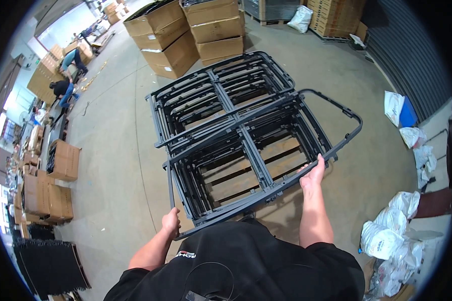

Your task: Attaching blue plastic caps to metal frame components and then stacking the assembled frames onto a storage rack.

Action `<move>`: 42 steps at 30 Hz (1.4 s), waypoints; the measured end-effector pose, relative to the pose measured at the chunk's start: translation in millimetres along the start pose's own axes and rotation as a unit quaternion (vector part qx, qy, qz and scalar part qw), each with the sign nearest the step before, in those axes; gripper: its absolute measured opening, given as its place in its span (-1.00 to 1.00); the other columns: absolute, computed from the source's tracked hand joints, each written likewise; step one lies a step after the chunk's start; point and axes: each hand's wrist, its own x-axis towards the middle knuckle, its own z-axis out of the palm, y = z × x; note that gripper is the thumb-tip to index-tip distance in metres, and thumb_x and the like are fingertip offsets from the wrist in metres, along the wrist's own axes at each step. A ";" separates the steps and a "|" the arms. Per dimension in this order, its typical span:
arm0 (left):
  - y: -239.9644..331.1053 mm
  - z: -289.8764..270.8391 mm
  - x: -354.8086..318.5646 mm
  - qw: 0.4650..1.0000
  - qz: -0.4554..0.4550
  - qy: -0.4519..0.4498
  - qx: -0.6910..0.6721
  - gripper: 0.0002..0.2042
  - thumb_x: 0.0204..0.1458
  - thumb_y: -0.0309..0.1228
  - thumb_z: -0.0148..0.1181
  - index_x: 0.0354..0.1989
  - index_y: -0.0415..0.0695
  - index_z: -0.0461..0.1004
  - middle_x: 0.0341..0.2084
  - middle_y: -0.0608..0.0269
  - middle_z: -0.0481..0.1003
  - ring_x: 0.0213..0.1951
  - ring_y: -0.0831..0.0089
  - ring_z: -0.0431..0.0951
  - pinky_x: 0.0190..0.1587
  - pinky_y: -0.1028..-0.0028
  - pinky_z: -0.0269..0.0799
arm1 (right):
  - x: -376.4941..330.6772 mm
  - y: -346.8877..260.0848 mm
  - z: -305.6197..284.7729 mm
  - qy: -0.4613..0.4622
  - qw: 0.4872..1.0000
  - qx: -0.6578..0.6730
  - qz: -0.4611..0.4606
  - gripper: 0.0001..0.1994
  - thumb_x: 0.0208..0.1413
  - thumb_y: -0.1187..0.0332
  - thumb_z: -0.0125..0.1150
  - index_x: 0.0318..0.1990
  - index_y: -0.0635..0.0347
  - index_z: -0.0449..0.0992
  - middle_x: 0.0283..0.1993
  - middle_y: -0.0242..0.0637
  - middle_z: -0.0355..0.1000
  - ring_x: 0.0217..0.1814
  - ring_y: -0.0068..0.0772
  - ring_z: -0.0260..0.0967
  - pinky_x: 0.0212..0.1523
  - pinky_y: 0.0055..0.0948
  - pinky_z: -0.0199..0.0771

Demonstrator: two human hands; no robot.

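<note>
Fingers (pixel 175 214) of left hand (pixel 170 224) and right hand (pixel 313 177) seem clamped on a frame (pixel 281 188); stacked frames (pixel 222 93) below, boxes (pixel 218 26) beyond.

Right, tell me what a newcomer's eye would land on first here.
Probably the black frame slanting between the left hand and right hand, above the stacked frames at centre. Next come the cardboard boxes piled beyond them, at the top. White bags heaped at lower right also stand out.

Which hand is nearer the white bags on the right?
Right. Both hold the frame: the right hand is left of the bags, the left hand farther left.
</note>
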 end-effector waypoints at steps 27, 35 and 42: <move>-112.4 55.4 -26.4 0.791 0.075 -0.584 0.169 -0.72 0.13 -0.15 0.11 -0.54 0.02 0.29 -0.72 0.39 0.19 -0.69 0.46 0.24 -0.61 0.35 0.22 | -841.5 43.0 -115.9 0.008 0.689 -0.058 -0.722 -0.76 0.22 0.45 0.20 -0.49 0.11 0.31 -0.56 -0.47 0.17 -0.53 -0.61 0.15 -0.55 -0.54 0.18; -163.2 81.6 -237.9 0.570 0.200 -0.724 0.334 -0.78 0.14 -0.28 0.13 -0.13 -0.12 0.50 -0.33 0.25 0.52 -0.33 0.46 0.47 -0.20 0.40 0.39 | -872.1 170.0 -212.1 0.230 0.630 -0.061 -0.739 -0.78 0.01 0.63 0.10 -0.36 0.12 0.18 -0.50 -0.41 0.13 -0.56 -0.54 0.10 -0.59 -0.56 0.24; -132.0 9.6 -540.4 0.386 0.133 -0.895 0.178 -0.35 0.28 0.11 -0.13 0.15 -0.34 0.38 -0.07 -0.01 0.51 -0.01 0.20 0.48 0.10 0.29 0.36 | -860.8 283.7 -316.5 0.460 0.638 -0.176 -0.592 -0.74 -0.14 0.71 0.27 -0.44 0.16 0.32 -0.52 -0.48 0.28 -0.48 -0.64 0.21 -0.51 -0.53 0.21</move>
